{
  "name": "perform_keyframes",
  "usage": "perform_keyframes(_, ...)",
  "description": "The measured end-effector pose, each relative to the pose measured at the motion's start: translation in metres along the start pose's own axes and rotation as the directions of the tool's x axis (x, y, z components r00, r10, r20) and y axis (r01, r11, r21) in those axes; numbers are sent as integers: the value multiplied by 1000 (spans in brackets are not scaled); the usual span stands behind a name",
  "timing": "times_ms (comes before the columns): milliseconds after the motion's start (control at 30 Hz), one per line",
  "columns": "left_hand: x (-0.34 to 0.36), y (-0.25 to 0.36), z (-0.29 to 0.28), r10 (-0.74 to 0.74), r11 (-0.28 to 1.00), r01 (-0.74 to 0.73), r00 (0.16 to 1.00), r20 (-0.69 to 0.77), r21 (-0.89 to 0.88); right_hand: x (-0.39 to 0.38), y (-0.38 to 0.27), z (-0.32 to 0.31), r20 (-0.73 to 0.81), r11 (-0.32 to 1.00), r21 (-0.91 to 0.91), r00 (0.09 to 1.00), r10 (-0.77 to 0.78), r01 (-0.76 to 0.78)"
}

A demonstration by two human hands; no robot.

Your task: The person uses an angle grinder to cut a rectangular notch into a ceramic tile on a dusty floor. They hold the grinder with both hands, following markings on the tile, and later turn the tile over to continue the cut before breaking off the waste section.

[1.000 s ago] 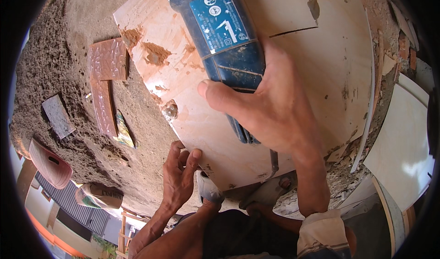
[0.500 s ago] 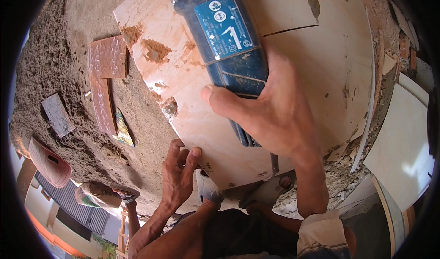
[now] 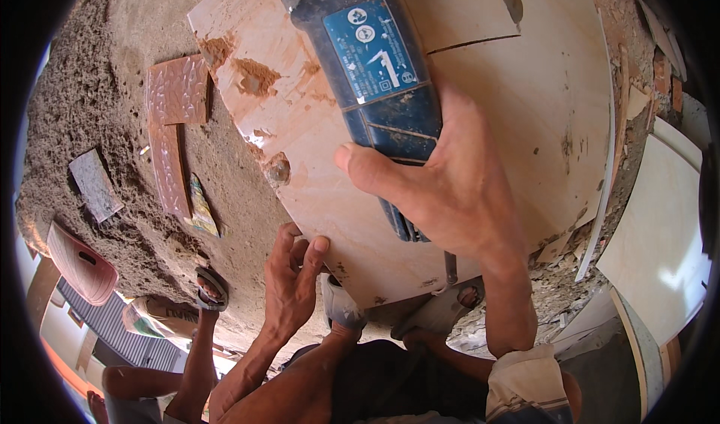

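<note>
My right hand (image 3: 469, 180) is wrapped round the body of a dusty blue angle grinder (image 3: 394, 116), its thumb lying across the near side. The grinder's head runs up to the top of the view, and its disc cannot be seen. Beneath it lies a large cream tile (image 3: 517, 154) with dark straight cuts in its far part and reddish dirt on its left side. At the tile's near left edge, my left hand (image 3: 292, 281) is closed with curled fingers, the thumb pressed at the rim. A cord (image 3: 450, 268) trails from the grinder's rear end.
Brown tile pieces (image 3: 178, 90) and a grey offcut (image 3: 96, 185) lie on the dirt at left, near a pink curved object (image 3: 81, 265). Another person's sandalled foot (image 3: 212, 287) stands at lower left. More cream tiles (image 3: 656, 233) lean at right beside rubble.
The grinder and my right hand have shifted slightly to the right. My left hand stays at the tile's edge. Another person's legs have come further into view at lower left.
</note>
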State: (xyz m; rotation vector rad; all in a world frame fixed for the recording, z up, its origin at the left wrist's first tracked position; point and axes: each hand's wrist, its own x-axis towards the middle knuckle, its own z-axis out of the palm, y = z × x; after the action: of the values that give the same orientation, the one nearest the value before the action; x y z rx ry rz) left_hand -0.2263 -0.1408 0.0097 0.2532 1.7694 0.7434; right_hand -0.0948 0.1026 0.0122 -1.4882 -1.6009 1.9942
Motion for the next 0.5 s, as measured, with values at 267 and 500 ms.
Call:
perform_keyframes(267,0,1,3,-19,999,19,1000,-3,-36,-6,3,-2,-15,1000,-1,1000,-14,14)
perform_keyframes(500,0,-2,1,-4,1000,4,1000,-1,-13,-9,5,-3,16,1000,18,1000,10,-10)
